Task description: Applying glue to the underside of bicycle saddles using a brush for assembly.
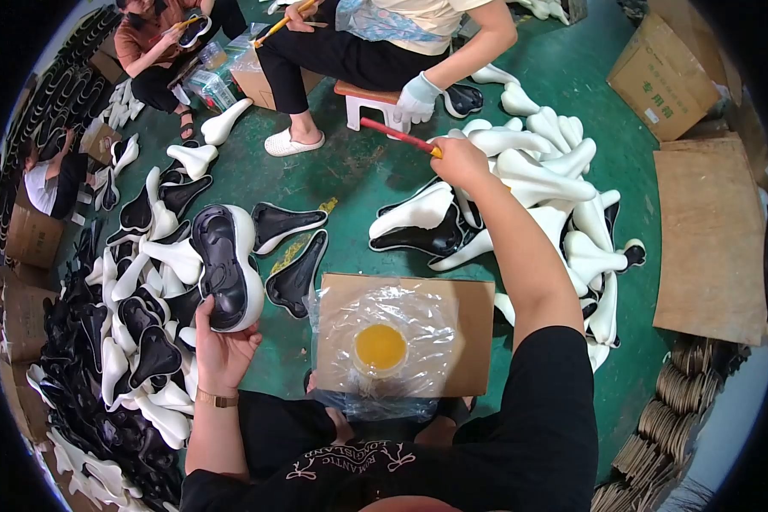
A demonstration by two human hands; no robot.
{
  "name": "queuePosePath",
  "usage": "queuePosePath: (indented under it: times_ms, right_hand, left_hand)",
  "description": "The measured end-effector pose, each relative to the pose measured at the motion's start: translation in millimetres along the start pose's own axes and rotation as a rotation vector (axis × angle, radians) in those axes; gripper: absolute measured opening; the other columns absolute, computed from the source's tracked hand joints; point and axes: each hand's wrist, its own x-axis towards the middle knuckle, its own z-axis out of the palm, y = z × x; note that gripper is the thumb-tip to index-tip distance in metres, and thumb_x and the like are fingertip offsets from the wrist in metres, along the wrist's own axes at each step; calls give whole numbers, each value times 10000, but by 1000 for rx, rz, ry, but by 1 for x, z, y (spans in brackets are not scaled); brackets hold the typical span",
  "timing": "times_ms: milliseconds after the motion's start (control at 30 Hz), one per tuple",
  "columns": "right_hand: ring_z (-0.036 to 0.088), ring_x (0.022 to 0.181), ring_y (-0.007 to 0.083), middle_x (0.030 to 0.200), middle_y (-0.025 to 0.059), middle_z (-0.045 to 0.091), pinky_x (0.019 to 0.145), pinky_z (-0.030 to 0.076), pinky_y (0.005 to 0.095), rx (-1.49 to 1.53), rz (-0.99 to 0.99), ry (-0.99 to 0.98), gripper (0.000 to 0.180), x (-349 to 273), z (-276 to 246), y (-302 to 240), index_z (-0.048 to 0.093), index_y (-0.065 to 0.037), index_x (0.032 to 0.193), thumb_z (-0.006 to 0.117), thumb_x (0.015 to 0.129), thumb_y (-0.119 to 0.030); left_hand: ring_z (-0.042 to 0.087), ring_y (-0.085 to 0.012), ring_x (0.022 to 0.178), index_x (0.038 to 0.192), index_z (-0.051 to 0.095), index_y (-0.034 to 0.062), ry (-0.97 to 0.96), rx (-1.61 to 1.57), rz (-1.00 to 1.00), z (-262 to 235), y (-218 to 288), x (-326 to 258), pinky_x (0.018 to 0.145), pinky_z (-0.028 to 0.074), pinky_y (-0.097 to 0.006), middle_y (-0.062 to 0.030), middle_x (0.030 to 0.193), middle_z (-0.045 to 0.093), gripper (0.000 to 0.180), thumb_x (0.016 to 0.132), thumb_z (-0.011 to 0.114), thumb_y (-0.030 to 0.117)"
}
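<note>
My left hand [225, 343] grips the lower edge of a bicycle saddle [223, 266], whose black hollow underside faces up inside a white foam rim. Raised over the pile at the right, my right hand [463, 162] is closed round a thin red stick [398, 136] with yellow by my fingers. It looks like a brush handle; its other end is hidden. Between my arms, a round tub of yellow liquid [381, 347] stands on a cardboard box [462, 337] partly covered with clear plastic film [337, 320].
White and black saddle pieces lie heaped at the left [149, 341] and right [563, 196]. Two loose black shells [297, 273] lie ahead of the box. A gloved co-worker [418, 98] sits by a small stool [371, 107]; others sit farther left. Cardboard [708, 239] stands at right.
</note>
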Motion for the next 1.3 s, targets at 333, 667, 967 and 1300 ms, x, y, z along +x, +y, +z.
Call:
queuePosePath:
  times_ms: [333,667,967,1300]
  right_hand:
    - [630,686,291,745,90,644,603,492,377,414,-356,367,206,-185,-46,-58,665,-105,852,697,802,-301]
    - [629,851,105,935,78,681,785,498,274,1078,-439,327,516,-355,-30,-135,599,-18,1189,746,813,-340]
    - [378,661,13,692,-97,431,553,275,208,1460,-352,-21,310,-389,-44,-75,533,-96,708,640,902,-313]
    - [481,669,73,672,-11,553,603,402,261,1114,-282,-61,411,-380,-12,-46,690,-20,945,660,871,-424]
  left_hand:
    - [569,-145,675,1077,603,122,-124,89,149,1,-25,-57,553,412,-284,-17,900,667,437,933,424,494]
    - [629,-154,943,1297,419,72,-542,239,323,33,-105,-163,713,544,-303,-63,1161,602,454,889,591,177]
    - [630,-427,937,1342,410,-29,-813,36,-199,-26,-104,-154,712,565,-531,-293,1109,590,706,905,522,514]
    - [644,-407,722,1261,423,-116,-881,422,-419,-30,-105,-168,572,580,-426,-285,907,610,862,710,740,466]
